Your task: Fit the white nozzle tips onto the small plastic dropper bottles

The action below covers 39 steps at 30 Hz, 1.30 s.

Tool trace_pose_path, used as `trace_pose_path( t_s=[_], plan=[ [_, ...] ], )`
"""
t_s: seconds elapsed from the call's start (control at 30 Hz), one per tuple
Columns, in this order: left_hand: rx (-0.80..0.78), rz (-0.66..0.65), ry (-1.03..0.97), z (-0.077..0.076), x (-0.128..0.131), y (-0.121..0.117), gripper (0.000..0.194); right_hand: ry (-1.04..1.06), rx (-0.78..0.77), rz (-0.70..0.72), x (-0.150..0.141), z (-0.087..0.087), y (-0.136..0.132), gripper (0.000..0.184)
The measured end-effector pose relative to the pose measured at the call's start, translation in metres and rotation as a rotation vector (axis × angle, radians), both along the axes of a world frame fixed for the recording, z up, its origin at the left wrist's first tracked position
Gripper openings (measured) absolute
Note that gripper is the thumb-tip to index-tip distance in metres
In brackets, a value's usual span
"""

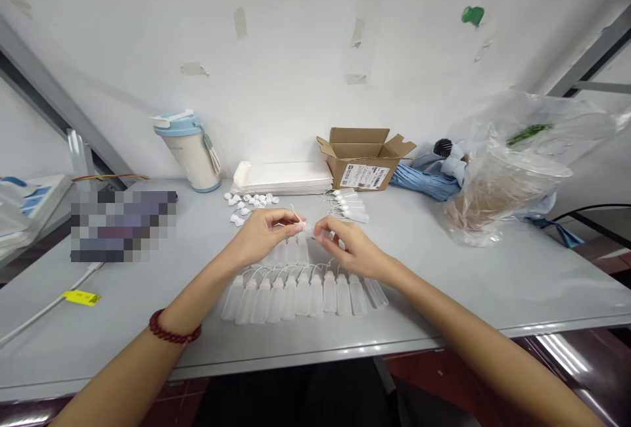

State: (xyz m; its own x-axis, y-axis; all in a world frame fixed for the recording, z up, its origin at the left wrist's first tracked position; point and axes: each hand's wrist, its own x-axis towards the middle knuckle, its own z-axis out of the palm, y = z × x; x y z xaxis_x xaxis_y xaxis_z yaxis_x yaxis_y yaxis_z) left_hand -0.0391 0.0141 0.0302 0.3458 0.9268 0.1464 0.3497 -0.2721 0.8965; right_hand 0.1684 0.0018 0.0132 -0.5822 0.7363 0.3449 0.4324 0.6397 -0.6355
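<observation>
My left hand (266,235) is closed in a pinch on a small white cap (302,224) with a thin strap sticking up. Facing it, my right hand (353,249) has its fingers curled round a small translucent plastic bottle (326,235), partly hidden by the fingers. Below both hands lies a row of similar bottles (289,299) with looped white straps at their necks. A second group of bottles (290,253) lies behind that row, partly covered by my left hand. Several loose white caps (255,200) are scattered beyond my left hand.
More bottles (351,206) lie before an open cardboard box (362,167). Left of the box is a stack of flat white cartons (286,177). A tumbler (190,154) and a pixelated patch stand farther left. Blue cloth (426,180) and a clear plastic bag (497,184) sit right.
</observation>
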Motion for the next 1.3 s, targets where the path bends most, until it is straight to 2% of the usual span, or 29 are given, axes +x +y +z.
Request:
trace_pose_path(
  t_s=[0.1, 0.4, 0.53, 0.6, 0.8, 0.93, 1.1, 1.3],
  plan=[
    [0.017, -0.022, 0.004, 0.0021, 0.0005, -0.0014, 0.02, 0.142, -0.196, -0.024, -0.0008, 0.0028, -0.0004, 0.008],
    [0.023, -0.026, -0.041, 0.0003, 0.0035, -0.0032, 0.016, 0.468, -0.81, 0.011, -0.0043, 0.0015, 0.0022, 0.025],
    [-0.006, -0.023, -0.076, 0.0006, 0.0031, -0.0035, 0.019, 0.57, -1.006, 0.006, -0.0036, 0.0029, 0.0028, 0.03],
    [-0.039, -0.035, -0.08, -0.0001, 0.0026, -0.0035, 0.021, 0.581, -1.038, 0.006, -0.0036, 0.0036, 0.0026, 0.03],
    [-0.239, -0.067, -0.062, -0.0061, 0.0037, -0.0033, 0.031, 0.514, -0.978, 0.011, -0.0064, 0.0021, 0.0007, 0.029],
    [-0.333, -0.066, -0.049, -0.0053, 0.0061, -0.0045, 0.035, 0.499, -1.001, 0.015, -0.0062, 0.0013, 0.0003, 0.028],
    [-0.257, -0.067, -0.106, -0.0015, 0.0078, -0.006, 0.021, 0.538, -1.053, -0.03, -0.0048, 0.0028, 0.0015, 0.03],
    [-0.162, -0.036, -0.139, -0.0029, 0.0079, -0.0054, 0.02, 0.571, -1.093, -0.037, -0.0039, 0.0022, 0.0031, 0.031]
  ],
)
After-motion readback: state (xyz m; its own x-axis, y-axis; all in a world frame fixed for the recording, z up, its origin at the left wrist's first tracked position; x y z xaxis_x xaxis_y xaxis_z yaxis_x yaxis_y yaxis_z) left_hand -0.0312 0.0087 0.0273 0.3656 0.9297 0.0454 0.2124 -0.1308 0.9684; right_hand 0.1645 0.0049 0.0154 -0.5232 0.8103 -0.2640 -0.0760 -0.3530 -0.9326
